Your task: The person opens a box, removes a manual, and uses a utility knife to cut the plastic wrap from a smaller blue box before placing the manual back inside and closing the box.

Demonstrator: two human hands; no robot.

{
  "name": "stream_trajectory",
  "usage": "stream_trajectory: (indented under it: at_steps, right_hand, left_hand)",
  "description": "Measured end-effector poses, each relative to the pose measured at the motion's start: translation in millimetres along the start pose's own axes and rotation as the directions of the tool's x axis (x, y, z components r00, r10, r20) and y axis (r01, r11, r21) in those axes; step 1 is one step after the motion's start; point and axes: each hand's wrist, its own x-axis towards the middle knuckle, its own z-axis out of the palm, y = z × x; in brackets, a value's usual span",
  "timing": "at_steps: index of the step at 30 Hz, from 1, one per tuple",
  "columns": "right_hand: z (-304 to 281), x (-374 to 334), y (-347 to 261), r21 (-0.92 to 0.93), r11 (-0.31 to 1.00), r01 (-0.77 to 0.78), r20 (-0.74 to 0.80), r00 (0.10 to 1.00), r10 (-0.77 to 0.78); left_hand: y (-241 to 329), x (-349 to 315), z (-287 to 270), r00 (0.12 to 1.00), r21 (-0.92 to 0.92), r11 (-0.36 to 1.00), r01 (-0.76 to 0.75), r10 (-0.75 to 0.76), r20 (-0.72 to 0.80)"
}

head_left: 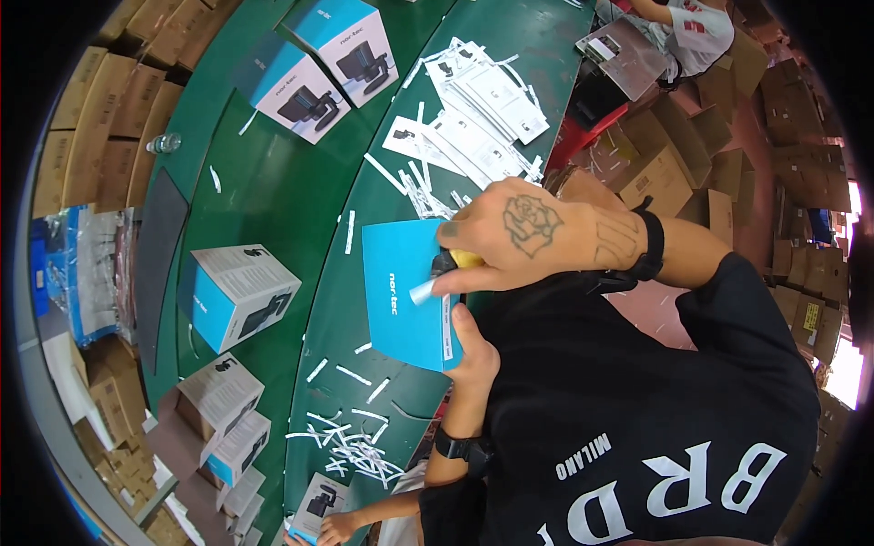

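Now the right hand (519,232) pinches a pale strip (421,292) over the blue box (396,318) (left hand (475,355) gripping its lower-right corner).

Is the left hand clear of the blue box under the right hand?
No, the left hand holds the blue box by its edge nearest the body.
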Motion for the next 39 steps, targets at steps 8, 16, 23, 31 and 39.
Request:
stream_trajectory:
  at_steps: [8,16,23,31,39]
  right_hand:
    - [12,5,-10,0.087,0.986,0.141,-0.150,0.980,-0.127]
    - [-28,-60,60,0.119,0.946,-0.302,0.001,0.953,0.304]
    - [-25,-6,7,0.469,0.881,-0.055,0.015,0.998,0.055]
    - [14,48,15,0.210,0.872,0.443,-0.039,0.895,-0.445]
    - [13,67,18,0.258,0.814,0.520,0.018,0.840,-0.542]
  left_hand:
    - [6,-1,-10,1.000,0.061,0.998,0.000,-0.001,0.016]
    - [10,0,-34,0.992,0.202,0.973,-0.111,0.096,0.082]
    - [29,-3,-48,0.998,0.288,0.958,-0.005,-0.015,0.069]
    - [76,-4,-41,0.917,-0.162,0.905,0.393,-0.399,-0.010]
    - [76,-15,-56,0.955,-0.146,0.947,0.286,-0.294,-0.036]
